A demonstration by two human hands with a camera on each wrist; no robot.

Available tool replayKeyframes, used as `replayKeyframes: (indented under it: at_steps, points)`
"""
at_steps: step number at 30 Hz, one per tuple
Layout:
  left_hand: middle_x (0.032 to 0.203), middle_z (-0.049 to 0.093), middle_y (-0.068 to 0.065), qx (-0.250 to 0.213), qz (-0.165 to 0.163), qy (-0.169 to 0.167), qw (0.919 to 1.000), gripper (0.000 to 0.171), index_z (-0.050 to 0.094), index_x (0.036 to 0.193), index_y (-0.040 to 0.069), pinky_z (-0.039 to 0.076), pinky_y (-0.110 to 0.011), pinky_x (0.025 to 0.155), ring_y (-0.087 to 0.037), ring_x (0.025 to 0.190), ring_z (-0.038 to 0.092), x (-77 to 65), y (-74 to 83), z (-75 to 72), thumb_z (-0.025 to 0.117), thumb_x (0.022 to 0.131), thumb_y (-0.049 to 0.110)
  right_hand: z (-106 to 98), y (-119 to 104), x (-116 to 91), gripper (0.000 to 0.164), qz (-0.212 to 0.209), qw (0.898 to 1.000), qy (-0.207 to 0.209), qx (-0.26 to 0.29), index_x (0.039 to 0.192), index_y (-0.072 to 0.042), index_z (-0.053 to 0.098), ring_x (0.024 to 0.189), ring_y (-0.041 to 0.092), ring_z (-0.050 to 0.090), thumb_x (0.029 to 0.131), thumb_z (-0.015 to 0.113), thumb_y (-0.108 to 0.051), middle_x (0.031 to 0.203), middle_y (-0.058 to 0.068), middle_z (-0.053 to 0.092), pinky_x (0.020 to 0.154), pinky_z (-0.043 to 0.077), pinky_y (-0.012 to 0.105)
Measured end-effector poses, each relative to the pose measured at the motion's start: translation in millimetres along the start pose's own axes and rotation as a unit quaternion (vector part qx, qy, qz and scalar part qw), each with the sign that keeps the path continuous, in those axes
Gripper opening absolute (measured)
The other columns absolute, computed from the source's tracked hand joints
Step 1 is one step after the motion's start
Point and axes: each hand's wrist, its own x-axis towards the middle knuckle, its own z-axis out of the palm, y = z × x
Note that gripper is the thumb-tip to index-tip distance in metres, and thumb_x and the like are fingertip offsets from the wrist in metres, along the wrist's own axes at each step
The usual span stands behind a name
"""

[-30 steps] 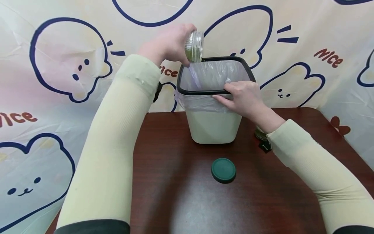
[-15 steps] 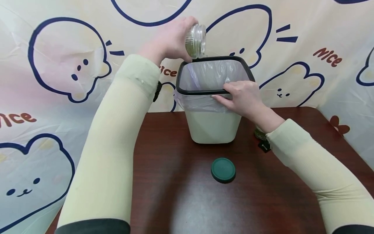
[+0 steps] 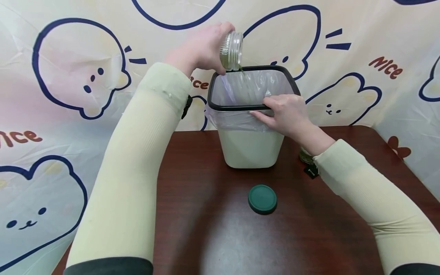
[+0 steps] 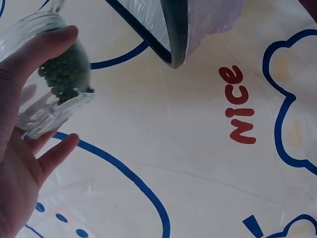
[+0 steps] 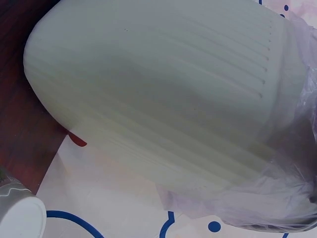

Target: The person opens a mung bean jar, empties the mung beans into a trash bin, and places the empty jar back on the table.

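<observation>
My left hand (image 3: 203, 51) grips a ribbed clear glass jar (image 3: 232, 51), tipped sideways over the back left rim of a pale trash bin (image 3: 252, 149). Small green beans (image 4: 63, 74) show inside the jar in the left wrist view. A few green bits fall from its mouth toward the bin. With thumb and fingers, my right hand (image 3: 287, 114) pinches the bin's black rim (image 3: 240, 108) at the front right. A translucent liner bag (image 3: 237, 121) lines the bin and folds over its outside. The bin's bottom is hidden from above.
A green round lid (image 3: 262, 199) lies on the dark wooden table (image 3: 213, 229) in front of the bin. Partly hidden behind my right wrist is another jar (image 3: 306, 156) beside a small black tag (image 3: 311, 171). A patterned cloth (image 3: 103, 145) hangs behind.
The jar rose slightly and shifted right, then dipped a little, and green bits now fall from its mouth. My right hand has stayed on the rim.
</observation>
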Motion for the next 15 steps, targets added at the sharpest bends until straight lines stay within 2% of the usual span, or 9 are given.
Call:
replayKeyframes:
  at_steps: [3, 9, 12, 15]
  points:
    - [0.144, 0.039, -0.013, 0.006, -0.001, 0.005, 1.0, 0.096, 0.027, 0.149, 0.007, 0.036, -0.037, 0.106, -0.027, 0.13, 0.04, 0.2, 0.7, -1.2, 0.083, 0.071, 0.009, -0.2, 0.5, 0.5, 0.043, 0.0, 1.0, -0.001, 0.001, 0.064, -0.008, 0.051, 0.046, 0.025, 0.049, 0.086, 0.07, -0.04, 0.053, 0.007, 0.051, 0.042, 0.028, 0.033]
    - [0.142, 0.042, -0.015, 0.033, -0.012, -0.043, 0.9985, 0.095, 0.028, 0.149, 0.006, 0.036, -0.043, 0.106, -0.031, 0.127, 0.043, 0.6, 2.2, 2.1, 0.083, 0.071, 0.011, 0.3, 1.4, -1.5, 0.045, 0.0, 1.0, 0.0, 0.002, 0.063, -0.009, 0.047, 0.045, 0.024, 0.047, 0.086, 0.07, -0.04, 0.052, 0.006, 0.047, 0.042, 0.027, 0.032]
    - [0.143, 0.042, -0.014, 0.025, -0.014, -0.04, 0.9988, 0.096, 0.028, 0.149, 0.006, 0.035, -0.043, 0.106, -0.031, 0.128, 0.043, 0.2, 1.1, 3.6, 0.083, 0.07, 0.012, 0.6, 1.5, -2.4, 0.045, -0.002, 1.0, 0.002, 0.004, 0.063, -0.009, 0.046, 0.044, 0.024, 0.047, 0.086, 0.069, -0.04, 0.051, 0.005, 0.046, 0.042, 0.026, 0.032]
    - [0.143, 0.041, -0.015, 0.006, -0.009, -0.021, 0.9997, 0.096, 0.028, 0.149, 0.006, 0.035, -0.041, 0.106, -0.03, 0.129, 0.042, -0.1, 0.0, 2.7, 0.083, 0.07, 0.009, 1.1, 1.3, -1.9, 0.045, -0.004, 1.0, 0.003, 0.004, 0.063, -0.009, 0.046, 0.044, 0.024, 0.047, 0.087, 0.069, -0.04, 0.051, 0.005, 0.046, 0.042, 0.026, 0.032]
